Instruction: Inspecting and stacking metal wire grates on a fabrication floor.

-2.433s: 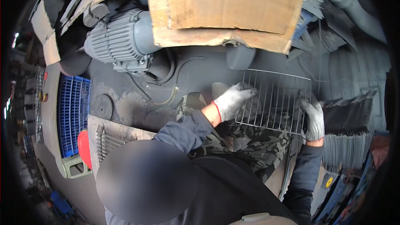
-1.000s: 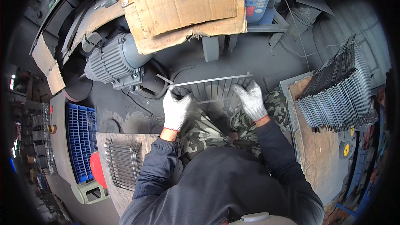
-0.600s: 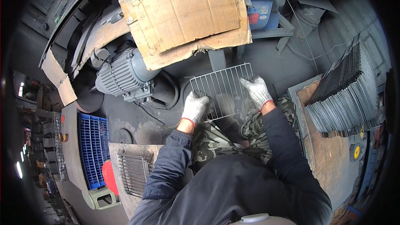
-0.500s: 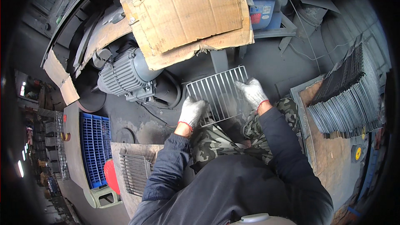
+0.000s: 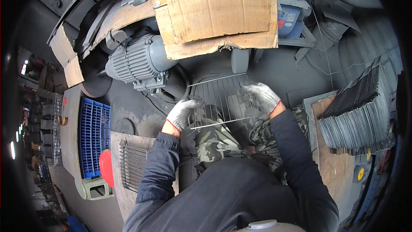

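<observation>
A metal wire rack (image 5: 219, 101) with thin parallel bars is held over my knees, its far edge slightly raised to the right. My left hand (image 5: 181, 112), in a white knit glove with a red cuff, closes its fingers on the rack's left side. On the opposite side, my right hand (image 5: 262, 97), gloved alike, grips the right edge, with its fingers partly behind the bars. Camouflage trousers (image 5: 216, 144) show through and below the rack.
Many similar racks (image 5: 354, 122) stand stacked on a board-topped bench (image 5: 337, 176) at right. More racks (image 5: 131, 165) lie on a board at left. Ahead are a grey electric motor (image 5: 135, 60) and cardboard sheets (image 5: 219, 10). A blue plastic crate (image 5: 95, 137) stands far left.
My view has shifted, so surroundings sit further right at the top. My left hand has moved left along with the rack's near left corner; the rack's tilt differs and its bars look thinner and darker.
</observation>
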`<state>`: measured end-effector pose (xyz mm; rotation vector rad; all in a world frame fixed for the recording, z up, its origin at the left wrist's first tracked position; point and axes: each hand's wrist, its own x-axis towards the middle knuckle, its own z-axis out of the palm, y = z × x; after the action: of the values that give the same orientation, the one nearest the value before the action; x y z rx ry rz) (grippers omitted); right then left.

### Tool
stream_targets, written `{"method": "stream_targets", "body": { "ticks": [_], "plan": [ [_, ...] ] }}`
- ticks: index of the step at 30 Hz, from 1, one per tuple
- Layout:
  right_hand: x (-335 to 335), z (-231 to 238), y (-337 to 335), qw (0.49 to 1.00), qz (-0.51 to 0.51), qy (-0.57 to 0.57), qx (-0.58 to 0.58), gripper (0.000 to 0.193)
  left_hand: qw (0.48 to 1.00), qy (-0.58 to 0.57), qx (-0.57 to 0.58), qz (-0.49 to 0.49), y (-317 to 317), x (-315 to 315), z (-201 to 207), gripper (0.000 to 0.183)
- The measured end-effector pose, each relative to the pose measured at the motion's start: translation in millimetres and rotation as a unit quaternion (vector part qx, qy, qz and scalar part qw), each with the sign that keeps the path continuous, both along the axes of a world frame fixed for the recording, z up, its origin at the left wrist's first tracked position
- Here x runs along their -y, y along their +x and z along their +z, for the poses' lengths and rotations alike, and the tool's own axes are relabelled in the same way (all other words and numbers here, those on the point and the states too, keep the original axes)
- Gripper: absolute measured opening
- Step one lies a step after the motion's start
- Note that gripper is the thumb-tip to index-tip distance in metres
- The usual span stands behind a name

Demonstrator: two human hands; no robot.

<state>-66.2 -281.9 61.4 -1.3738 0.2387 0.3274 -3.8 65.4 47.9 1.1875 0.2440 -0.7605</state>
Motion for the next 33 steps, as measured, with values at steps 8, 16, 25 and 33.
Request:
{"method": "stream_targets", "body": {
  "ticks": [8, 16, 25, 33],
  "plan": [
    [27.5, -4.6, 30.9, 0.976, -0.116, 0.137, -0.120, 0.016, 0.989, -0.131, -0.073, -0.001, 39.0, 30.4, 6.8, 0.020],
    [116.7, -13.8, 2.6, 0.960, -0.198, 0.195, -0.012, 0.018, 0.970, -0.204, -0.073, -0.108, 54.0, 122.9, -19.2, 0.014],
    [46.8, -38.7, 38.4, 0.998, -0.029, -0.012, 0.059, 0.018, 0.978, -0.171, -0.116, -0.010, 54.3, 41.6, -4.0, 0.024],
    [67.2, -67.5, 33.3, 0.988, -0.023, 0.032, 0.152, 0.032, 0.986, -0.143, -0.084, 0.000, 50.4, 57.0, 8.9, 0.023]
  ]
}}
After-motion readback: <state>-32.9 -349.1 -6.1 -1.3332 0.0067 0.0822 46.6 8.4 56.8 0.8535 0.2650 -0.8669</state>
